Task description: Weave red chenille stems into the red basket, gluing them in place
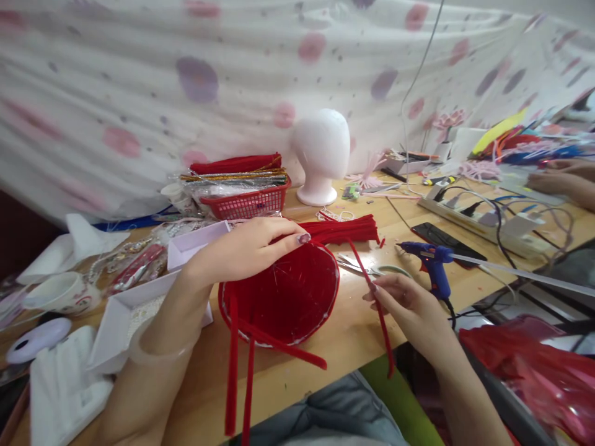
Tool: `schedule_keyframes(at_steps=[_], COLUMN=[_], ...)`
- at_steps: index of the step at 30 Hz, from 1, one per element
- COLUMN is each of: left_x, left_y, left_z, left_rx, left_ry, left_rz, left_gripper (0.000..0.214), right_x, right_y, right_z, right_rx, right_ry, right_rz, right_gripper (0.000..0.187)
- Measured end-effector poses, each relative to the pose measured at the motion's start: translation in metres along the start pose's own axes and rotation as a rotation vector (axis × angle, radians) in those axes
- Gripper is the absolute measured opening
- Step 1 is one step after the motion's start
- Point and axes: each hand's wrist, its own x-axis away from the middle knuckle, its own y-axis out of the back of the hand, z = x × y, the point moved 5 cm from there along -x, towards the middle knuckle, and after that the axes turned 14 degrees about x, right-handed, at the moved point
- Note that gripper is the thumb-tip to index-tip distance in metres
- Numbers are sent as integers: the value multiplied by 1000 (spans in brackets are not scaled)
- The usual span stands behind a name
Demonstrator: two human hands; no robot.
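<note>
A red, fuzzy, bowl-shaped cap lies tilted on the table with its hollow side facing me. Whitish glue marks and thin strands show along its rim and inside. Several red fuzzy strips hang from its near left edge. My left hand grips the far rim, thumb on the near side and the other fingers mostly hidden. To the right of the cap, my right hand pinches a single red pipe cleaner between thumb and fingers, apart from the cap. Behind them lies a bundle of red pipe cleaners.
Scissors and a blue glue gun lie right of the cap, near a phone and a power strip. A white foam head and red basket stand behind. Another person's hands show far right.
</note>
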Motion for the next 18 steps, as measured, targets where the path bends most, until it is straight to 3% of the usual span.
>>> schedule_keyframes(at_steps=[5,10,14,16,18], left_x=[10,10,1,4,11], left_y=[8,11,15,23,30], left_z=[2,7,13,21,31], left_rx=[-66,-52,229,325,272], left_ry=[12,-18,-113,-68,87], left_rz=[19,-10,-119,-180,-168], left_gripper=[46,40,36,38,43], right_x=[8,15,16,15,13], right_y=[7,13,14,14,14], right_z=[12,17,5,-2,-5], right_rx=[-294,-463,-788,-886,-936], right_ry=[14,-45,-51,-20,15], right_rz=[-66,-74,-94,-139,-188], right_gripper=[52,26,33,39,42])
